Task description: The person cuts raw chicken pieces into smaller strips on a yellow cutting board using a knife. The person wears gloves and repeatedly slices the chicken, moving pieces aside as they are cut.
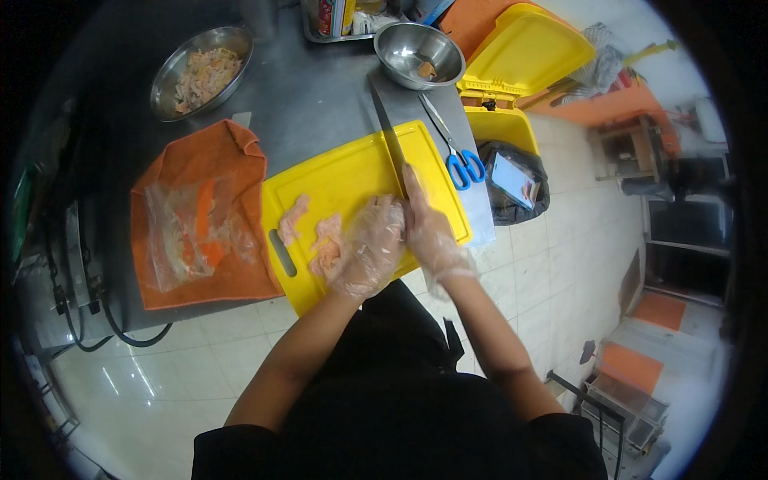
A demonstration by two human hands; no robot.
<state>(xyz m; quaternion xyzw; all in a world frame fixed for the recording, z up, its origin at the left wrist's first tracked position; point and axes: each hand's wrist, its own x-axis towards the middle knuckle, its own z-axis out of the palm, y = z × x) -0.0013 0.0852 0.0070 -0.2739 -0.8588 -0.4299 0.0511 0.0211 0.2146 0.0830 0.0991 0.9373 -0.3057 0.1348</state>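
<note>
A yellow cutting board (pixel 320 172) lies at the table's front edge. My right hand (pixel 434 237), in a clear plastic glove, is closed on a long knife (pixel 387 128), with the index finger stretched toward the blade, which points away from me across the board. Close beside it, my left hand (pixel 372 244), gloved too, rests on the board with its fingers curled; what they hold, if anything, is hidden. Pale strips of raw meat (pixel 326 248) lie left of that hand, with another piece (pixel 294 218) further left.
Blue-handled scissors (pixel 462 166) lie right of the board. A steel bowl with chopped meat (pixel 206 78) stands far left, another steel bowl (pixel 400 52) behind the board. An orange cloth (pixel 172 164) carries a clear plastic bag (pixel 164 240). An open yellow bin (pixel 512 124) stands at the right.
</note>
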